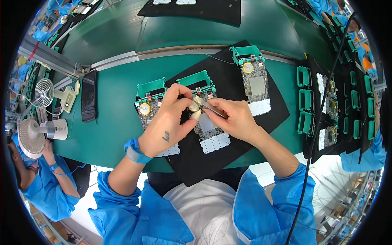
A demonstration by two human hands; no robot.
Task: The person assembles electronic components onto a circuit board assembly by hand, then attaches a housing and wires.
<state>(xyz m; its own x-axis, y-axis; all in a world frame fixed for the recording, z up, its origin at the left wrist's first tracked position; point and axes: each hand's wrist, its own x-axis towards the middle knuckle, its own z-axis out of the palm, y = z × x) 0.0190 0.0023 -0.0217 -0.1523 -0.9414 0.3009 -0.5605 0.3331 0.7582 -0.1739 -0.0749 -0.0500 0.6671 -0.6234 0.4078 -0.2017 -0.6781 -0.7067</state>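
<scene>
My left hand (pixel 165 126) reaches over the middle circuit board (pixel 206 135), with pale finger cots on some fingertips. Its thumb and fingers are closed together near the board's upper end; what lies between them is too small to make out. In my right hand (pixel 239 119) is a pair of metal tweezers (pixel 215 109), its tip at the left fingertips. A green plastic frame (pixel 196 80) is at that board's far end. To the left, partly under my left hand, lies another board (pixel 143 118) with a yellow-rimmed coin cell. A third board (pixel 257 85) rests to the right.
The boards lie on a black mat (pixel 241 136) over a green table (pixel 114 114). At left are a dark phone (pixel 89 96) and two small fans (pixel 45 92). A black cable (pixel 309 163) hangs at right before racked boards (pixel 326 139). A co-worker's sleeve (pixel 51 190) shows lower left.
</scene>
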